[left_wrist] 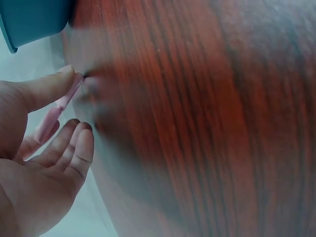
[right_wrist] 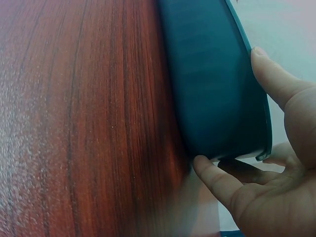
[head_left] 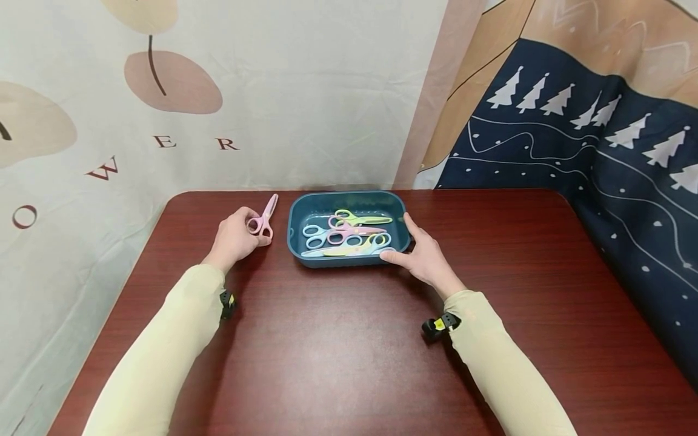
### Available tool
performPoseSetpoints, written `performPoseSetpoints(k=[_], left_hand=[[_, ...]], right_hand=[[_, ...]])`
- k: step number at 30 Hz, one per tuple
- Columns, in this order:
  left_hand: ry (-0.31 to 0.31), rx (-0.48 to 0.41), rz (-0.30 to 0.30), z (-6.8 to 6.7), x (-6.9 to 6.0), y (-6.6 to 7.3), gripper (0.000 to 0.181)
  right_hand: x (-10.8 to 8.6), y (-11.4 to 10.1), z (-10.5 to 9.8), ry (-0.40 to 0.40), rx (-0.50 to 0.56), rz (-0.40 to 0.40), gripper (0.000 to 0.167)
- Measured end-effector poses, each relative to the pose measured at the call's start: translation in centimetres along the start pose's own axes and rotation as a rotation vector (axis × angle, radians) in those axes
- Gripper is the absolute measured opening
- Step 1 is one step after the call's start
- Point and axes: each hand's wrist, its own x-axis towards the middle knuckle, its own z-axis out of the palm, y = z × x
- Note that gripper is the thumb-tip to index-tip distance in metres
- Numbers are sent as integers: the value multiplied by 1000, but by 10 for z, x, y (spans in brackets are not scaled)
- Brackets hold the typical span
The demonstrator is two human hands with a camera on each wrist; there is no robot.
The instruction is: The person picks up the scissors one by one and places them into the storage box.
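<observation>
My left hand [head_left: 235,237] pinches a pair of pink scissors [head_left: 268,210] at the handle loops, with the blades pointing away from me. In the left wrist view the thumb presses on the scissors [left_wrist: 48,124], partly hidden by the fingers. A dark teal plastic bin [head_left: 349,262] stands to the right of that hand. Inside it lie several scissors, among them green scissors [head_left: 373,220], pink scissors [head_left: 361,230] and light blue ones. My right hand [head_left: 428,257] holds the bin's near right corner, thumb on the front rim and fingers along the right side.
Both hands work over a dark red wood-grain table [head_left: 327,339], near its far edge. A pale printed cloth [head_left: 305,91] hangs directly behind the table. On the right hangs a navy cloth [head_left: 627,181] with white trees.
</observation>
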Motion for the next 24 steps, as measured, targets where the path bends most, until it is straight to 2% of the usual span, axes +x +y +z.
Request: performPoseSetpoints(k=[7,15,18,24], left_hand=[[0,-23,42,3,0,-1,56],[30,-62,91,6,0,-3,51],[29,-97,84,5,0,-3,51],[13,-181,31,0,1,-3,53]], right_hand=[[0,0,0,1,8,-3,109],[0,1,0,3,10,-5,109],[0,1,0,4,13,-4,109],[0,1,1,5,24,-12,109]])
